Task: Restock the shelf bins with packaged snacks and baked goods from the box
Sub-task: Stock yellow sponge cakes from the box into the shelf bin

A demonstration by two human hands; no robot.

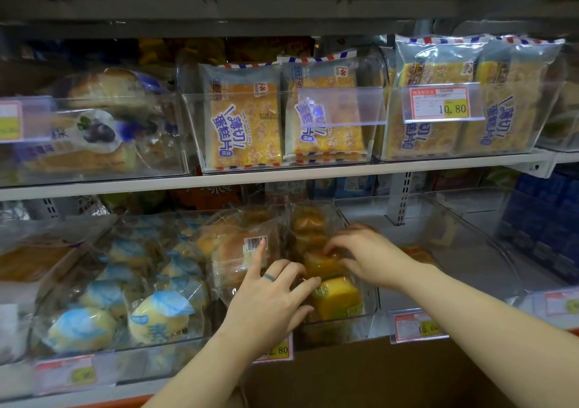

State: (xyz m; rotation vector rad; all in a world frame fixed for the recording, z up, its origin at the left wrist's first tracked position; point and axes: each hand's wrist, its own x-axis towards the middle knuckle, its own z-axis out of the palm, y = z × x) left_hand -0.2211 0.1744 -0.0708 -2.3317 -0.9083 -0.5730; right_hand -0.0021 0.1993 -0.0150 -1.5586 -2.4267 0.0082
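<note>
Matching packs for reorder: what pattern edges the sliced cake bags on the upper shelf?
Red and blue diagonal stripes on the sliced cake bags; head view.

You are facing one metal shelving unit, itemised: grey top shelf [282, 6] running overhead, its underside lying in dim shade; white middle shelf board [282, 178] spanning the full width; pale slotted upright [399, 201] standing behind the lower tier; bracket [537, 165] sitting under the board's right end; orange strip [119, 403] edging the bottom front.
</note>
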